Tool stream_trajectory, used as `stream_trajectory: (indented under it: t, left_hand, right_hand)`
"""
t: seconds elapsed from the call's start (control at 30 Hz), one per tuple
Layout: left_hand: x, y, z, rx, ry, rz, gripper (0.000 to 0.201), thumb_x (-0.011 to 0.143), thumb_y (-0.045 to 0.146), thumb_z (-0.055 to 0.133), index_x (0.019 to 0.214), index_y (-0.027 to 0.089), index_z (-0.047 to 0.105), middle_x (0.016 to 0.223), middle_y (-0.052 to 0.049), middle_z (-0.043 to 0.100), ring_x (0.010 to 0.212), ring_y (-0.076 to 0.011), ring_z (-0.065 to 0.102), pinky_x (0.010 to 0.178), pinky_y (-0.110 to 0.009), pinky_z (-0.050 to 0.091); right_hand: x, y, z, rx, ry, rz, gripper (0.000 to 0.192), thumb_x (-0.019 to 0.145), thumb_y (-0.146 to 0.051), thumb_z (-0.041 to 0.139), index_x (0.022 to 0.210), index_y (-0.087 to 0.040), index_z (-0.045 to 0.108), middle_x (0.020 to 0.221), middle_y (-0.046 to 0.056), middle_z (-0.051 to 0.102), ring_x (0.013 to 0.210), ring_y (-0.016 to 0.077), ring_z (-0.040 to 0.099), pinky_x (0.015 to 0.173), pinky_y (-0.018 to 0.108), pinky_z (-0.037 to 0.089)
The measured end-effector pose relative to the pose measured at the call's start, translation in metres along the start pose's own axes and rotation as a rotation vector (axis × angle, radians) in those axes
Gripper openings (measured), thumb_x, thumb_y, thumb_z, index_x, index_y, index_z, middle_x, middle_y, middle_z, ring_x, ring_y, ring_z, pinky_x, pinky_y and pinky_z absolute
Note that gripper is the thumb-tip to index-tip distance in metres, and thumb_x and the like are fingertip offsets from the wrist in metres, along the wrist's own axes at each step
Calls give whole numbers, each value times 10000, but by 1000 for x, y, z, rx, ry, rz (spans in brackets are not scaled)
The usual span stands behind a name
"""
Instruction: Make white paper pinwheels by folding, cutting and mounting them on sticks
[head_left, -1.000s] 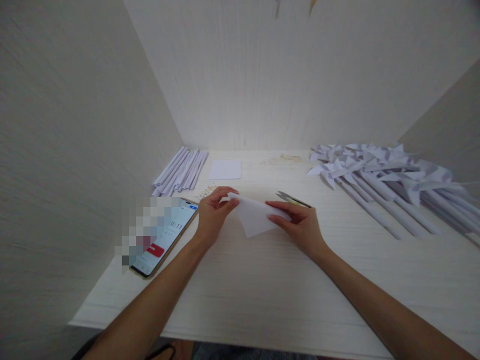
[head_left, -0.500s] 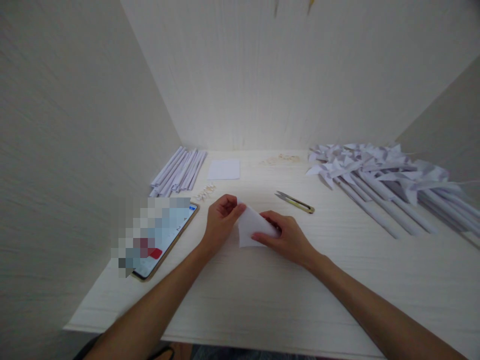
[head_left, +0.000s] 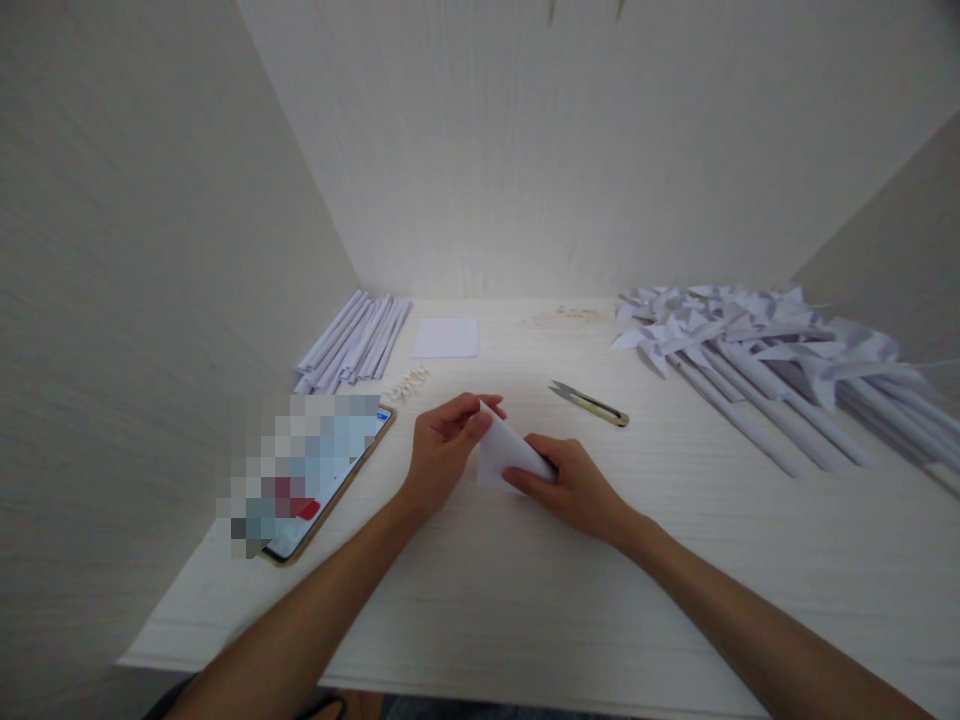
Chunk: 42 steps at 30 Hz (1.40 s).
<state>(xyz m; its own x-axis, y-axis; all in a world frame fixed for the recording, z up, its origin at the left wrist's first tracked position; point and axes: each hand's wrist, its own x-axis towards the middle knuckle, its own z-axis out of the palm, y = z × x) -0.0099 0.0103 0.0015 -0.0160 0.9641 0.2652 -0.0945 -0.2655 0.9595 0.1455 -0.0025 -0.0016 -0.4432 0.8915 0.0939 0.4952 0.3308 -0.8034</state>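
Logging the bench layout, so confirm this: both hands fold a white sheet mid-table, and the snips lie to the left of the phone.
One slip: the snips lie right of the phone, beyond the right hand. The head view shows it. Both hands do hold the white sheet, left hand included.

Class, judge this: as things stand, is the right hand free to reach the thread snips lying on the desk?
Probably yes. The thread snips lie just beyond the right hand with bare desk between, though that hand is pressing the folded paper.
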Motion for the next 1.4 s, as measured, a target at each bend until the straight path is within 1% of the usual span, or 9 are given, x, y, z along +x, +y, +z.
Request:
stream_trajectory:
  t: [0.13,0.37,0.8,1.1,1.2,1.3,1.4]
  left_hand:
    - [0,-1,-2,-35,8,5,160,703,306,599,772,187,682,711,-15,666,673,-109,564,603,-204,417]
    - [1,4,-1,5,-3,57,123,709,272,594,701,195,689,697,-8,653,688,-109,561,628,-213,417]
    - [1,6,0,26,14,80,128,706,257,590,653,183,680,697,-16,640,702,-126,554,644,-239,411]
    - [-1,5,0,-11,31,58,143,714,264,572,672,192,688,709,-20,658,719,-145,558,687,-260,403]
    - [-2,5,-2,-37,21,46,149,721,257,562,683,191,690,714,-23,664,733,-151,563,718,-267,401]
    - [-2,4,-2,-72,17,8,158,726,264,559,686,185,690,713,-28,670,729,-150,569,721,-265,404]
    - [-1,4,1,-168,25,-51,210,745,318,533,751,180,691,727,-39,681,714,-149,581,700,-271,419]
  right_hand:
    - [0,0,0,-12,-12,-10,188,734,-289,524,606,-167,459,528,-38,435,480,83,375,458,210,249]
    - [0,1,1,-38,-16,-35,205,740,-288,518,592,-170,439,521,-42,418,474,79,362,459,209,243]
    - [0,1,1,-38,-25,-35,211,740,-289,519,589,-173,429,514,-46,411,466,77,359,462,212,239]
    - [-1,1,1,-39,-25,-49,216,739,-278,517,578,-176,415,507,-50,404,463,76,356,458,209,242]
    - [0,1,1,-37,-32,-49,214,745,-278,512,581,-175,420,508,-49,404,462,75,357,460,210,242]
    - [0,2,2,-31,-38,-41,207,748,-282,510,591,-172,434,513,-46,414,466,77,364,463,210,248]
    - [0,1,2,-31,-26,-33,210,743,-284,516,586,-170,436,516,-44,417,473,79,364,465,211,249]
